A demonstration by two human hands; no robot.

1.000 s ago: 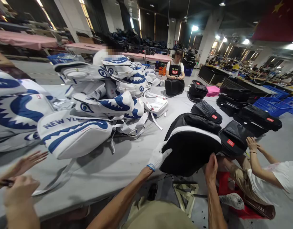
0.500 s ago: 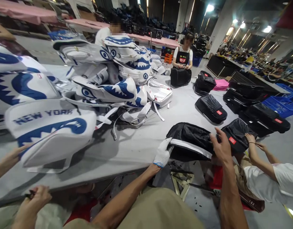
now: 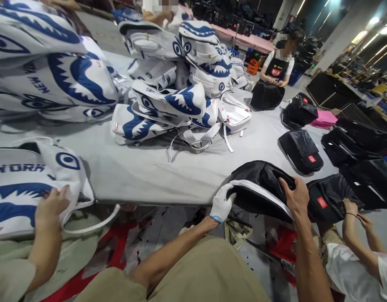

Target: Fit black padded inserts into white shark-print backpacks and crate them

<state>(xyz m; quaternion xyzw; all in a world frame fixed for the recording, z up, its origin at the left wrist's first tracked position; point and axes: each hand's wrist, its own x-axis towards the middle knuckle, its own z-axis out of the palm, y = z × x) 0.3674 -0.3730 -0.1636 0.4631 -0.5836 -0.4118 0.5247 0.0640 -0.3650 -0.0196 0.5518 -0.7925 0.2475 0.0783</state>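
Observation:
A black backpack point(image 3: 259, 180) with a white trim strip lies at the near edge of the grey table point(image 3: 155, 172). My left hand point(image 3: 221, 203), in a white glove, grips its left end by the trim. My bare right hand point(image 3: 294, 195) holds the bag's upper right side, fingers curled over the black fabric. My knees in khaki trousers fill the bottom of the view.
White and blue shark-print backpacks point(image 3: 168, 100) are piled on the table's middle and left. A person at left point(image 3: 51, 205) holds one such bag point(image 3: 20, 188). Black bags point(image 3: 300, 149) lie at right, where another person's hands point(image 3: 354, 209) touch one. A seated worker point(image 3: 277, 67) is across the table.
The black backpack came down from upright to lie flat on the table edge. My right hand moved from its bottom to its top. The person at left pulled a shark bag toward themselves.

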